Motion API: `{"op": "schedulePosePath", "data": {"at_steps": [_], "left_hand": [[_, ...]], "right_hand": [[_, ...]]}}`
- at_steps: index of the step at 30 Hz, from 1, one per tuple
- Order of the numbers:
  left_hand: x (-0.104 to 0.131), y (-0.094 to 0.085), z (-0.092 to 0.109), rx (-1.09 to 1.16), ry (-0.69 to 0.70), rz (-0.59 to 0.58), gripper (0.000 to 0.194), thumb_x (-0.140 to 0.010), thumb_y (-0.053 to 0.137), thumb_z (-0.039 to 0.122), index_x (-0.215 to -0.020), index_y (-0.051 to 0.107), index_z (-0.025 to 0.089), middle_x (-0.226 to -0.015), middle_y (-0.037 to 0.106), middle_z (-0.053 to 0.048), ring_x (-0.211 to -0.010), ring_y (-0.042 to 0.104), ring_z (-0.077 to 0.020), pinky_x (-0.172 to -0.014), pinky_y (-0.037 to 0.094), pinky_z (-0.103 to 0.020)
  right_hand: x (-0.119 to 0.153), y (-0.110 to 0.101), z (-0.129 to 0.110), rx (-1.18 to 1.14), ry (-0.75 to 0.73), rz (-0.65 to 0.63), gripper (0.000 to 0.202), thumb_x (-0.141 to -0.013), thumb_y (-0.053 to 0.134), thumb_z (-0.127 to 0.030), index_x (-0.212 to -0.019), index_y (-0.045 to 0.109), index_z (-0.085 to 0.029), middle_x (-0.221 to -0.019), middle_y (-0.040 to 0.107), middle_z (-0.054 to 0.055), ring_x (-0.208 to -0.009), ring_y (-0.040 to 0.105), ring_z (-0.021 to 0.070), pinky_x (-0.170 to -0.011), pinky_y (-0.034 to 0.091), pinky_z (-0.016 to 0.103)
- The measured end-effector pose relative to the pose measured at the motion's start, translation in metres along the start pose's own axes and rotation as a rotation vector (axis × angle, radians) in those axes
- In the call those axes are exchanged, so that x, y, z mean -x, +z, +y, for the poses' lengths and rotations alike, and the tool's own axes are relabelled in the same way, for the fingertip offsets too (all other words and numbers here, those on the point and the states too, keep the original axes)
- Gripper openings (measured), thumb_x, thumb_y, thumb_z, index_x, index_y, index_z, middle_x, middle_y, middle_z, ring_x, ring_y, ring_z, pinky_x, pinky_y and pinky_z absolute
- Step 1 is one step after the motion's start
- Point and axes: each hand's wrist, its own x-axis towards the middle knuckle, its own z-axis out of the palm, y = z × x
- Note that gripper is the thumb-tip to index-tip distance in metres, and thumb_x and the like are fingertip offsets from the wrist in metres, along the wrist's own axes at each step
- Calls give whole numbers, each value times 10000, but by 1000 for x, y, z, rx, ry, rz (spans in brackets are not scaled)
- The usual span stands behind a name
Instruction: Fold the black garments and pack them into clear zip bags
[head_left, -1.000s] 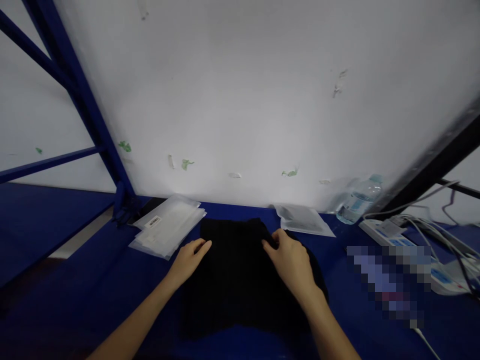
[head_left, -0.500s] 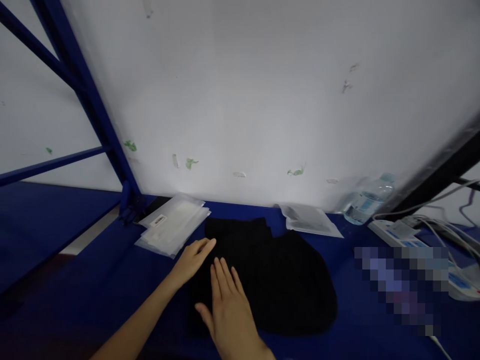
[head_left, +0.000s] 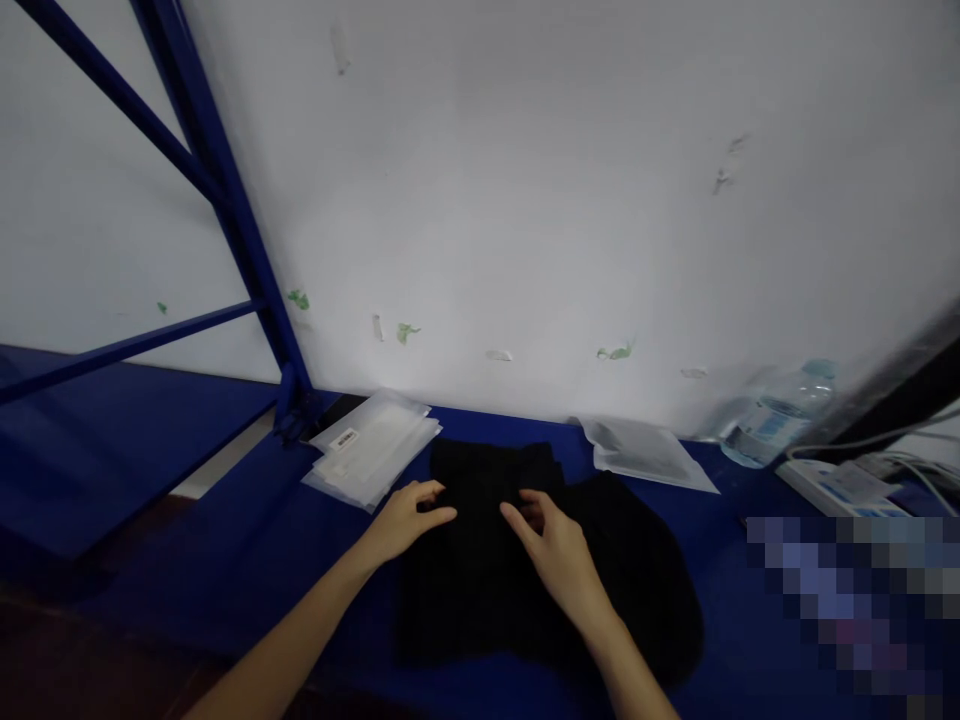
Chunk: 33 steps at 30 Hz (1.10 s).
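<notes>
A folded black cloth, perhaps a garment (head_left: 480, 590), lies on the blue table in front of me. My left hand (head_left: 409, 518) is at its upper left edge, with thumb and fingers closed about the fabric. Over the middle of the cloth, my right hand (head_left: 559, 550) has its fingers curled in toward the thumb, on a piece of the same fabric. Dark cloth hides the exact hold of the fingertips. To the right, a rounded part of the black cloth spreads out loosely.
Clear plastic bags (head_left: 375, 455), one with a barcode label, are stacked at the back left. Another bag (head_left: 649, 455) lies near the wall. A water bottle (head_left: 780, 420) and a white power strip (head_left: 840, 485) with cables are on the right. A blue metal frame (head_left: 247, 240) rises at left.
My right hand has gone from lying flat on the cloth to curled fingers, farther right. My left hand stays near the left edge, its fingers turned inward. The view has shifted slightly left.
</notes>
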Motion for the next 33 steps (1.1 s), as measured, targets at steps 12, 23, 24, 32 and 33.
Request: {"op": "schedulePosePath", "data": {"at_steps": [12, 23, 24, 32, 33], "left_hand": [[-38, -62, -16, -269, -108, 352, 239, -824, 556, 412, -874, 620, 188, -877, 640, -53, -800, 581, -218, -761, 427, -326], [-71, -70, -48, -416, -238, 286, 237, -927, 570, 336, -1051, 612, 138, -1024, 638, -54, -863, 633, -184, -765, 527, -373], [-69, -70, -47, -403, -242, 294, 246, -929, 569, 336, -1073, 608, 140, -1046, 635, -59, -879, 635, -189, -770, 531, -378], [-43, -33, 3, -144, -128, 333, 231, -902, 481, 334, -838, 625, 164, -768, 643, -5, -794, 616, -186, -738, 463, -297], [-38, -21, 11, -94, -100, 279, 241, -881, 487, 353, -812, 629, 171, -737, 642, 4, -754, 613, -181, -699, 456, -278]], "right_hand": [[1, 16, 9, -95, 35, -80, 410, -761, 619, -547, -875, 736, -171, -835, 752, 99, -820, 713, 302, -659, 550, 350], [2, 21, 14, 15, -7, 20, 440, -749, 641, -561, -895, 741, -158, -882, 741, 129, -861, 704, 320, -717, 556, 367], [2, 21, 14, -6, -8, 14, 432, -752, 639, -560, -887, 742, -163, -867, 740, 121, -847, 706, 311, -712, 556, 360], [7, 2, 4, -412, -9, -65, 418, -784, 629, -514, -1027, 705, -183, -974, 730, 79, -915, 680, 271, -784, 546, 369], [10, -8, 3, -458, -1, -78, 419, -793, 625, -504, -1056, 691, -184, -997, 725, 76, -939, 671, 270, -799, 542, 366]]}}
